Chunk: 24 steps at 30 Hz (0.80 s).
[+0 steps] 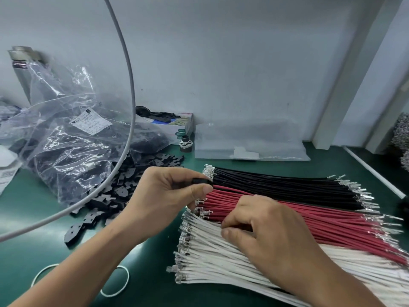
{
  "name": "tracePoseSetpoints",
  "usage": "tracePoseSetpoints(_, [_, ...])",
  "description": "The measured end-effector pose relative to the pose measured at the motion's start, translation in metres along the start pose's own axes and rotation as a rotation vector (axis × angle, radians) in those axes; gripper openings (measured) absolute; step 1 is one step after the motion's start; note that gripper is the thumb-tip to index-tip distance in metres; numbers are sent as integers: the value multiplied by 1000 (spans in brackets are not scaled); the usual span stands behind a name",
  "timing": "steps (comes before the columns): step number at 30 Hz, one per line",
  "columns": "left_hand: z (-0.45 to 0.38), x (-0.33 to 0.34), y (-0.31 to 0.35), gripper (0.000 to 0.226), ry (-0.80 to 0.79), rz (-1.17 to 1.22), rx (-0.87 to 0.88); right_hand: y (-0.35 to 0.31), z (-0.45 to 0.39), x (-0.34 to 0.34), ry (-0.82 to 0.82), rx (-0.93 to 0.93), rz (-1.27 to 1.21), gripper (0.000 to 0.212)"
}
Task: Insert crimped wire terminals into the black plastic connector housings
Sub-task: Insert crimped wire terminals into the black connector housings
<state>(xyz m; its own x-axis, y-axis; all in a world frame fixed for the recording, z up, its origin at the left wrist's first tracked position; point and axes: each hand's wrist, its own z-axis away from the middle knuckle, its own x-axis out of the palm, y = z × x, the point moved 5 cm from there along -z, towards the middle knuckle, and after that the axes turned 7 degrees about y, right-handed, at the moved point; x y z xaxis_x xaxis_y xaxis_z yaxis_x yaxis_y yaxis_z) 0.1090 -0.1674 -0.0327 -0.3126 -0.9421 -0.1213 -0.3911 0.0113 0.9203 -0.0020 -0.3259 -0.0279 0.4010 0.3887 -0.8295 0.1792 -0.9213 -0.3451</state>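
Observation:
My left hand (168,191) pinches a small black connector housing (201,181) between thumb and fingers, just left of the wire ends. My right hand (263,224) rests on the wire piles, its thumb and fingers pinching at a wire where the red wires (309,220) meet the white wires (212,258). Black wires (276,185) lie behind the red ones. All three bundles have metal crimped terminals at both ends. Loose black housings (115,193) are heaped on the green mat to the left.
A clear plastic bag of black housings (66,151) sits at the left. A grey cable (130,89) arcs across the view. A small box (177,125), a black roll (185,143), a flat plastic bag (250,142) and white rubber bands (115,282) lie around.

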Motion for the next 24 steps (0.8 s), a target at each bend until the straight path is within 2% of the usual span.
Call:
tracePoseSetpoints(7, [0, -2, -1, 22, 0, -11, -16, -1, 0, 2, -46, 5, 26, 16])
tracePoseSetpoints(12, [0, 0, -3, 21, 2, -29, -35, 1, 0, 2, -99, 70, -80, 16])
tracePoseSetpoints(17, [0, -2, -4, 26, -11, 9, -50, 2, 0, -6, -42, 41, -159, 7])
tracePoseSetpoints(24, [-1, -2, -4, 27, -50, 108, -119, 7, -1, -18, 102, 17, -198, 19])
